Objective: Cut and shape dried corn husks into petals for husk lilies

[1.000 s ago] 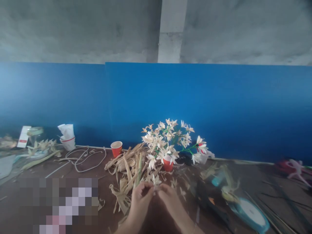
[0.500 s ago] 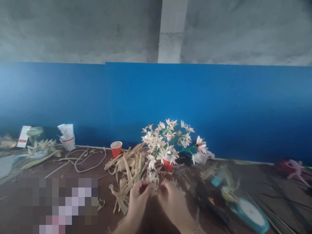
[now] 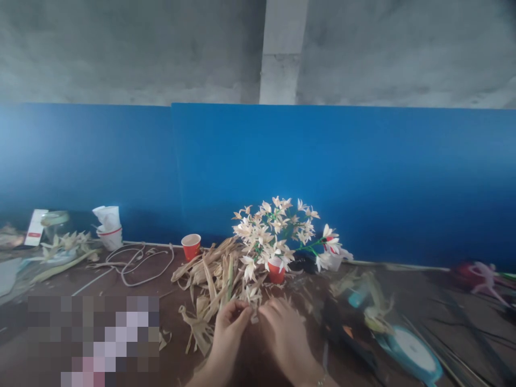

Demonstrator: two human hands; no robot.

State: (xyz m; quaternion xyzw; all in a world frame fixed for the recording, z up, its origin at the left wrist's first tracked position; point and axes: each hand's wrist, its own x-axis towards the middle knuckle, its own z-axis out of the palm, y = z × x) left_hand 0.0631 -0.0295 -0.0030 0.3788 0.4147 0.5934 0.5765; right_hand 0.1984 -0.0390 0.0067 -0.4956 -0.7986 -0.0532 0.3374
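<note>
My left hand [image 3: 230, 327] is closed in a pinch, thumb against the fingers. At its fingertips shows a small pale piece of husk [image 3: 253, 318]. My right hand [image 3: 284, 329] is close beside it, fingers curled inward and pressed together; what they grip is hidden. Just beyond the fingertips is a cream husk flower [image 3: 251, 294]. Behind it, a bunch of cream flowers [image 3: 264, 236] on green stems stands in a red paper cup [image 3: 276, 271]. Dry corn husks [image 3: 213, 274] lie heaped beyond my left hand.
Another red cup [image 3: 191, 247] stands by the blue partition [image 3: 322, 161]. A white cable [image 3: 149, 280] loops to the left, near white cups [image 3: 110, 236]. At right lie a dark tool [image 3: 350, 344], blurred, and a teal-edged spool [image 3: 415, 352]. The lower left is pixelated.
My right hand's fingers have turned inward and come a little nearer the left fingertips. The left hand keeps its pinch. The whole view has shifted slightly.
</note>
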